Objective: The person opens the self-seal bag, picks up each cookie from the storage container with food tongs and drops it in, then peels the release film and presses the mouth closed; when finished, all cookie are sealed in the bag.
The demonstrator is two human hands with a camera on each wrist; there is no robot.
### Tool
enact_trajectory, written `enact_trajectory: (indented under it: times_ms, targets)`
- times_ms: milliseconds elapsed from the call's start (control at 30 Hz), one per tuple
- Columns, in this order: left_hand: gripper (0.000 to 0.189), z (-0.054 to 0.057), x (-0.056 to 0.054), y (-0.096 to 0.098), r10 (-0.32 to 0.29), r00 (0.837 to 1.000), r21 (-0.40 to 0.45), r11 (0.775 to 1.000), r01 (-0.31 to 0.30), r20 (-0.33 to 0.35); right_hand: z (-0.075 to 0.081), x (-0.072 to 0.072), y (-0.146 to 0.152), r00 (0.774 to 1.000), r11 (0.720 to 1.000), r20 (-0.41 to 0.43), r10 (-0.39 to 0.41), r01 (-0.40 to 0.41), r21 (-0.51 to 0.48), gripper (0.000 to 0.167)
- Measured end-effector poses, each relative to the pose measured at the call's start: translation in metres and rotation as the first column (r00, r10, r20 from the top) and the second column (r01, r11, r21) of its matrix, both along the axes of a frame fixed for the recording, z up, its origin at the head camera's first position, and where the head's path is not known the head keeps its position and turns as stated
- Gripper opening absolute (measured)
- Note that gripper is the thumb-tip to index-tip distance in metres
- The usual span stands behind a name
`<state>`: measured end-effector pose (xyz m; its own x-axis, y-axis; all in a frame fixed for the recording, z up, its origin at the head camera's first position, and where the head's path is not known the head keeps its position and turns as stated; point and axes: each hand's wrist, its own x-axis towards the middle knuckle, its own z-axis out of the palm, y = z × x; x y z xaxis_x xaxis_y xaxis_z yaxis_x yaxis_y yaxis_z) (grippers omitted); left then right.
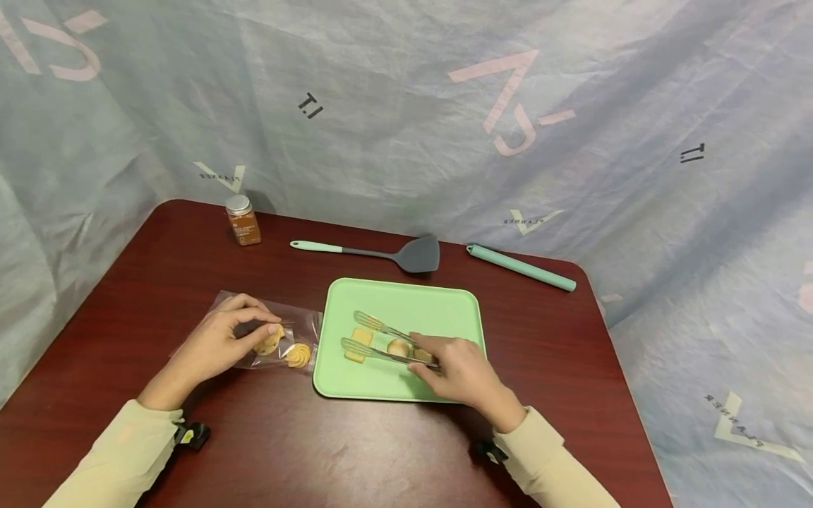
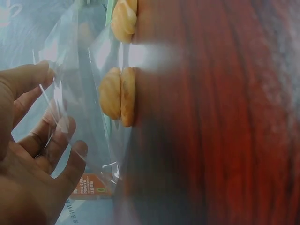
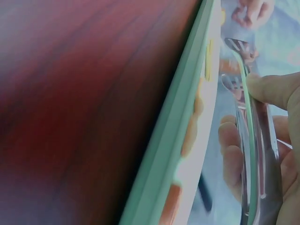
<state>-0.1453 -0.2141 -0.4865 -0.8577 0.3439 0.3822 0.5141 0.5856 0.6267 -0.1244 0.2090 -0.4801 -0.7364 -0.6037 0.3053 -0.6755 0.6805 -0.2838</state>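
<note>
My left hand [image 1: 219, 339] pinches the upper film of a clear plastic bag [image 2: 82, 89] between thumb and fingers. Inside the bag lie swirled cookies [image 1: 298, 355], with another cookie [image 1: 269, 341] partly under the fingertips. In my right hand [image 1: 460, 370] I grip metal tongs [image 3: 255, 145] with whisk-like tips, their two arms apart. The tongs hang above a light green tray [image 1: 343, 377]. Beneath them on the tray are a yellow rectangular biscuit [image 1: 362, 336], a round cookie [image 1: 398, 347] and a browner piece [image 1: 422, 355], partly hidden by the tongs and hand.
At the back left stands a seasoning jar [image 1: 244, 222] with a silver lid. Behind the tray lie a grey spatula [image 1: 416, 255] with a pale green handle and a teal stick [image 1: 521, 267]. Printed cloth [image 1: 394, 127] hangs around the dark red table [image 1: 305, 451].
</note>
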Motion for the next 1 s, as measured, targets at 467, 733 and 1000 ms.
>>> enact_trajectory:
  times_ms: [467,733,1000]
  targets:
    - [0.018,0.0,0.001,0.003,-0.022,0.999,0.017,1.0,0.023,-0.035,0.004,0.032,0.083,0.99,0.989,-0.011,-0.141,0.141,0.035,0.05]
    - [0.019,0.001,0.001,0.004,-0.02,1.0,0.018,1.0,0.02,-0.016,0.006,0.041,0.1,0.99,0.989,0.008,-0.14,0.14,0.038,0.046]
    - [0.017,0.0,0.001,0.005,-0.026,0.999,0.022,0.999,0.026,-0.02,0.004,0.042,0.105,0.992,0.991,0.006,-0.129,0.129,0.026,0.04]
